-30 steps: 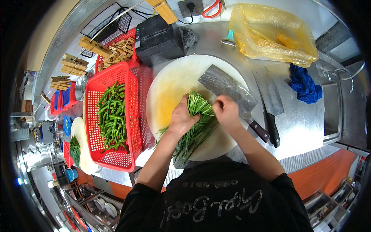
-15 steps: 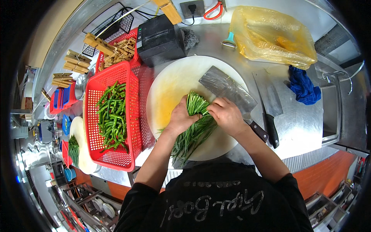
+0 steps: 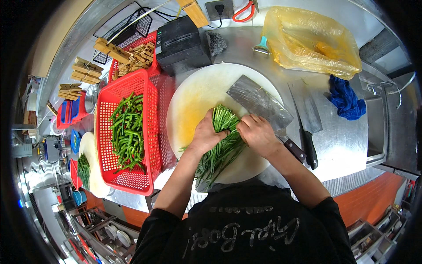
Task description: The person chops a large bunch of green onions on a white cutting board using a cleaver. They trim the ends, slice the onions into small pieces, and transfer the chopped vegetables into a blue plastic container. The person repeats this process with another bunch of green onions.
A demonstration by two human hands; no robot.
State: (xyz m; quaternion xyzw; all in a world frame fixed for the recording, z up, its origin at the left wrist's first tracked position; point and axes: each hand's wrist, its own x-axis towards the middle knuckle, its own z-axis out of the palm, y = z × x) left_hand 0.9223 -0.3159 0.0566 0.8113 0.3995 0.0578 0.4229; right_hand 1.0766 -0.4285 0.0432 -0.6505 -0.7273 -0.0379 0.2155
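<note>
A bunch of garlic chives (image 3: 220, 147) lies on the round white cutting board (image 3: 189, 97), its cut ends pointing away from me and its leaves toward me. My left hand (image 3: 208, 132) is wrapped round the bunch from the left, the thumb across its top. At the right side of the bunch, my right hand (image 3: 259, 134) has its fingers curled in and pressed together against the chives; its fingertips are partly hidden. A cleaver (image 3: 255, 99) rests flat on the board just beyond my right hand, its dark handle toward the lower right.
Left of the board stands a red basket (image 3: 151, 132) of green chili peppers (image 3: 129, 132). A knife (image 3: 309, 141) lies to the right, near a blue cloth (image 3: 345, 99). Behind are a black box-shaped machine (image 3: 182, 46), a peeler (image 3: 262, 45) and a yellow plastic bag (image 3: 310, 44). A sink (image 3: 376, 123) is far right.
My right hand has turned slightly and its fingers have curled further in at the edge of the chives. My left hand stays on the bunch.
</note>
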